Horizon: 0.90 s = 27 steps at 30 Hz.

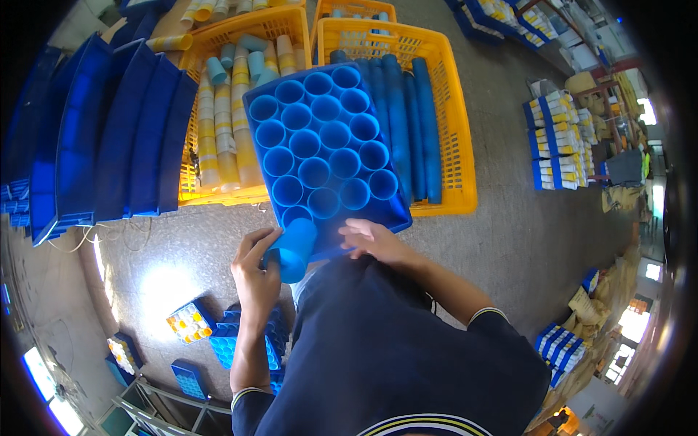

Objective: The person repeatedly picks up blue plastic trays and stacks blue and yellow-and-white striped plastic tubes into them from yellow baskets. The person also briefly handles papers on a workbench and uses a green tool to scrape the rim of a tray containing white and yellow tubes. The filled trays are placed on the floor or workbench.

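In front of me a blue tray (pixel 392 212) lies tilted across two yellow crates, with rows of blue plastic cups (pixel 314 173) standing in it, mouths up. My left hand (pixel 254 265) grips a blue cup (pixel 297 251) at the tray's near left corner. It is tipped on its side, and whether it is one cup or a short stack I cannot tell. Over the near edge of the tray, my right hand (pixel 374 241) is held with its fingers apart and nothing in them. Part of the near edge is hidden by my body.
The left crate (pixel 190 156) holds stacks of yellow and white cups, with loose pale blue ones on top. Long blue stacks fill the right crate (pixel 456 145). Empty blue trays (pixel 116 138) stand on edge at the left. Filled trays (pixel 190 321) sit on the floor behind.
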Available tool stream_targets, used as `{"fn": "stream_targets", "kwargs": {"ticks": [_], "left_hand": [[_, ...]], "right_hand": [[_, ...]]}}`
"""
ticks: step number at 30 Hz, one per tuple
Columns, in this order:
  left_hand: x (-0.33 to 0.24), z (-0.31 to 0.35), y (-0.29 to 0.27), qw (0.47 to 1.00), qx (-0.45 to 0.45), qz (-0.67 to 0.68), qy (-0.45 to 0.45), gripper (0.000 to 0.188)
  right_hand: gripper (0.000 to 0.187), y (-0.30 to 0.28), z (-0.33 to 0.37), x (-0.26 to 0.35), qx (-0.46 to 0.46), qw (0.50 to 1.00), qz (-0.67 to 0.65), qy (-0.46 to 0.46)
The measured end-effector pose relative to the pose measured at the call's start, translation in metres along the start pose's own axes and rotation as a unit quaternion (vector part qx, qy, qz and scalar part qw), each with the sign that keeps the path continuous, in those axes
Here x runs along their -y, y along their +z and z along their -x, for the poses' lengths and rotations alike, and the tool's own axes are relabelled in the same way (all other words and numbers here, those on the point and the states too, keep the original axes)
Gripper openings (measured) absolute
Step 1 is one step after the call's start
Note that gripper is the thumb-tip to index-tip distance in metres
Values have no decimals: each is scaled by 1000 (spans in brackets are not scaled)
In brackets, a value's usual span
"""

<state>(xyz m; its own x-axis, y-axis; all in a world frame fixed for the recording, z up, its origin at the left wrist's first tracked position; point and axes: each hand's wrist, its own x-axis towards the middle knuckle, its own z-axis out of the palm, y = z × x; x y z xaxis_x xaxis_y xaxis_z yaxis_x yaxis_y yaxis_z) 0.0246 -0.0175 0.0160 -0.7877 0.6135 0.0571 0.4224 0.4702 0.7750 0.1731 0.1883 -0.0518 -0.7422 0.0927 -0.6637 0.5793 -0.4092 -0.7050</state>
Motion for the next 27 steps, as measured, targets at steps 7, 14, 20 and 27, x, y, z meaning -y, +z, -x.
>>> {"fn": "stream_targets", "kwargs": {"ticks": [7, 14, 20, 27], "left_hand": [[-25, -6, 63, 982, 143, 117, -27, 24], [-10, -6, 131, 955, 249, 148, -63, 34], [-7, -16, 167, 941, 303, 134, -69, 37], [-12, -11, 145, 924, 310, 124, -186, 36]], "right_hand": [[76, -1, 34, -2, -126, 746, 486, -438], [58, -59, 35, -11, -282, 776, 469, -314], [51, -162, -33, -47, -333, 879, 218, -261], [77, -285, -228, -151, -354, 810, 439, 159]]}}
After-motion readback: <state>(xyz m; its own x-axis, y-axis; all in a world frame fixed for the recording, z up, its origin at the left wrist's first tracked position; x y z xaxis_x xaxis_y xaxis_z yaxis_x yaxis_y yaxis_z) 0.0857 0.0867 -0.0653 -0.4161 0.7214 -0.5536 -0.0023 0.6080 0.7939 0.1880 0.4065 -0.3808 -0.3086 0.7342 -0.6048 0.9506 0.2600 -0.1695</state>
